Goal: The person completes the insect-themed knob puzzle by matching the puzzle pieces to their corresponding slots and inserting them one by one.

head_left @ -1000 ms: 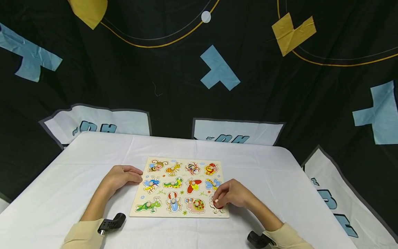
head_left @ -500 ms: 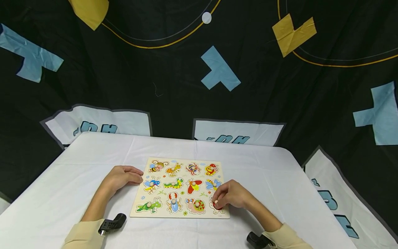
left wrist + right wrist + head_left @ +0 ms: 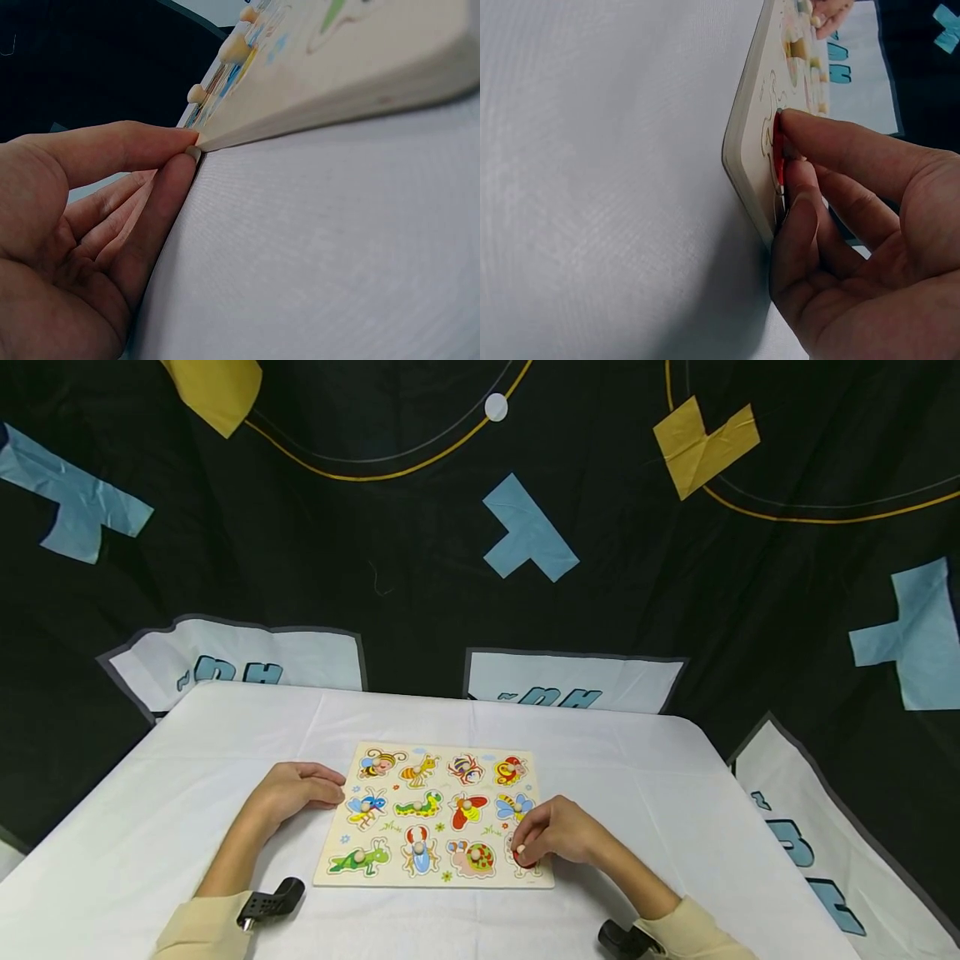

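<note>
A wooden peg puzzle board (image 3: 397,877) with colourful insect pieces lies on the white table. My left hand (image 3: 292,792) is at its left edge; in the left wrist view the fingertips (image 3: 184,142) touch that edge with thumb and finger close together. My right hand (image 3: 566,831) is over the near right corner, pinching a red puzzle piece (image 3: 778,154) with a pale knob. That piece is at its outlined slot, partly hidden by the fingers; whether it sits fully down cannot be told. Other pieces, such as the green grasshopper (image 3: 360,858) and snail (image 3: 476,857), lie in their slots.
White cloth (image 3: 637,760) covers the table around the board. Behind it hangs a black backdrop (image 3: 420,568) with blue and yellow shapes. Black wrist devices (image 3: 272,902) are worn at both sleeves.
Both hands stay almost in the same place. The right fingers still hold the red puzzle piece at the corner slot, with only a very slight shift of it.
</note>
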The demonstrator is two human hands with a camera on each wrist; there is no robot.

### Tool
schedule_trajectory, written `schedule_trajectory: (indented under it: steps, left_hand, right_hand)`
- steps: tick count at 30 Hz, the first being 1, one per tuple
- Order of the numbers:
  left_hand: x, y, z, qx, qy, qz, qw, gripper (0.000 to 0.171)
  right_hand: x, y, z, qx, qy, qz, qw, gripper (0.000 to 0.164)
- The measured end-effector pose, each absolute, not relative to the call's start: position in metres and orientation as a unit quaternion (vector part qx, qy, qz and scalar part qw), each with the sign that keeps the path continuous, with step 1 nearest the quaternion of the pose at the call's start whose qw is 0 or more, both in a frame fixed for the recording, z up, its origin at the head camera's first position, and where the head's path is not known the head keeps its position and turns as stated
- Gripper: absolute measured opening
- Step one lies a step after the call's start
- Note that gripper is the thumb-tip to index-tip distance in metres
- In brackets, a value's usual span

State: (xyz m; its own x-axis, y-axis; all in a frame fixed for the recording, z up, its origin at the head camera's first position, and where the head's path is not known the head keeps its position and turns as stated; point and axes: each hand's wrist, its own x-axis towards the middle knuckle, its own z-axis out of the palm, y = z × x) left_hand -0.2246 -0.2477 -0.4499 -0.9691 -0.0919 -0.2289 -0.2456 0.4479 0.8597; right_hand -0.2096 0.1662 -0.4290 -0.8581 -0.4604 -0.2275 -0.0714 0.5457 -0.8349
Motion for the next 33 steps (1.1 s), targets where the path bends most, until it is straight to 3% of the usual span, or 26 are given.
schedule_trajectory:
  steps: [21, 26, 33]
  left_hand:
    - [-0.231, -0.249, -0.452, -0.083, 0.847, 0.52, 0.075, 0.036]
    - [-0.233, -0.254, -0.455, -0.067, 0.839, 0.532, 0.088, 0.035]
    - [-0.234, -0.251, -0.448, -0.079, 0.82, 0.558, 0.103, 0.032]
  right_hand:
    - [-0.209, 0.168, -0.43, -0.161, 0.863, -0.432, 0.207, 0.011]
    - [-0.21, 0.173, -0.428, -0.143, 0.897, -0.395, 0.14, 0.01]
    - [-0.214, 0.183, -0.431, -0.097, 0.936, -0.338, -0.01, 0.021]
